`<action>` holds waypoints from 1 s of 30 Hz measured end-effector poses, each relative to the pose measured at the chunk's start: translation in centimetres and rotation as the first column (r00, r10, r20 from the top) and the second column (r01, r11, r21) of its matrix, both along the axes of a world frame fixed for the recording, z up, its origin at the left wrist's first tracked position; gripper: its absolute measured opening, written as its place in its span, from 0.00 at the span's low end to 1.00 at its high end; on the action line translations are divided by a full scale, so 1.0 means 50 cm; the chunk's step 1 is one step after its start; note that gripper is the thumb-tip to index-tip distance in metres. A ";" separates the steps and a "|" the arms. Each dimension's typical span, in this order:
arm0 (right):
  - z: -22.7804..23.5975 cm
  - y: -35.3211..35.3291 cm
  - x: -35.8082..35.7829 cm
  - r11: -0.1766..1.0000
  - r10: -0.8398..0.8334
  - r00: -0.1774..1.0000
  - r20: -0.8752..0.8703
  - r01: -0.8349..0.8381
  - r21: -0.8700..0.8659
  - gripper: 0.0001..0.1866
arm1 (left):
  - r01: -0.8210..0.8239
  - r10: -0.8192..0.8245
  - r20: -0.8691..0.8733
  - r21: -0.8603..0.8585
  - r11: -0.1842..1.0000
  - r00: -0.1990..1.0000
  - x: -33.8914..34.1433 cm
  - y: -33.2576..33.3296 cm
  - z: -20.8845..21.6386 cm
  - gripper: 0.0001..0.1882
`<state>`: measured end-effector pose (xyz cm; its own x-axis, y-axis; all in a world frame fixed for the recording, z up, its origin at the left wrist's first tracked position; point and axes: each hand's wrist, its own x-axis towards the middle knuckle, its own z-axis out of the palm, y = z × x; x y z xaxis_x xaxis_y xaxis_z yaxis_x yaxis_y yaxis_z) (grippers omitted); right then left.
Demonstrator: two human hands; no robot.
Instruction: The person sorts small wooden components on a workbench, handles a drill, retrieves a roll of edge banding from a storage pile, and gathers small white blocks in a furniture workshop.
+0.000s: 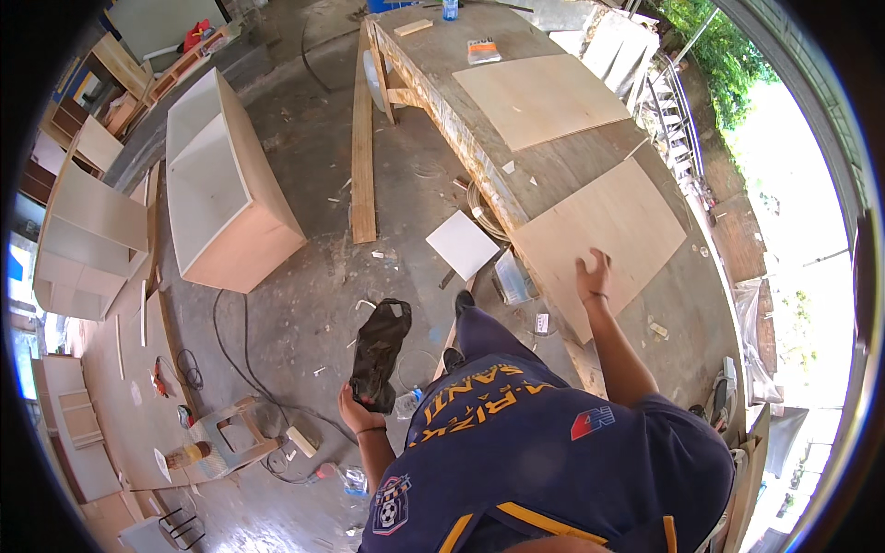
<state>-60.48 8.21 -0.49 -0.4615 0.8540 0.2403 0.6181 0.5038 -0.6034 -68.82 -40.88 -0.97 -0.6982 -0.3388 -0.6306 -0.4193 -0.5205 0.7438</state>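
My left hand [355, 409] is closed round the lower end of a crumpled black plastic bag [382, 346], which hangs above the floor to the left of my body. My right hand [594, 276] is over a thin plywood sheet [636, 207] on the long workbench [576, 166]. Its fingers are spread and curved, with nothing between them. Whether the fingertips touch the sheet I cannot tell. Farther along the bench lies a second plywood sheet [544, 97], with a small orange and white packet [483, 52] beyond it.
A white-lined wooden cabinet [263, 221] lies on the floor at left, near a long plank [363, 157]. A white square panel [462, 244] and coiled hose [481, 205] are beside the bench. Black cable [241, 364] runs toward a small wooden stool [230, 433].
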 end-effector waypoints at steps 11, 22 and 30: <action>-0.036 0.199 -0.540 0.850 -0.285 0.914 0.288 0.380 -0.364 0.46 | -0.122 0.130 0.090 -0.090 0.989 0.987 -0.161 -0.029 -0.021 0.07; -0.018 0.413 -0.751 0.258 -0.623 0.509 0.595 0.851 -0.457 0.51 | 0.007 -0.004 0.135 -0.021 1.000 0.991 -0.577 0.083 0.000 0.08; -0.066 0.407 -0.606 0.284 -0.805 0.574 -0.148 0.155 -0.946 0.10 | 0.163 -0.162 0.115 0.002 0.987 0.980 -0.827 0.146 -0.003 0.06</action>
<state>-90.76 28.55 -3.81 0.0608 0.7393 -0.6706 -0.0521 -0.6686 -0.7418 -110.19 -33.60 -1.10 -0.6674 -0.2319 -0.7076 -0.5806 -0.4330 0.6895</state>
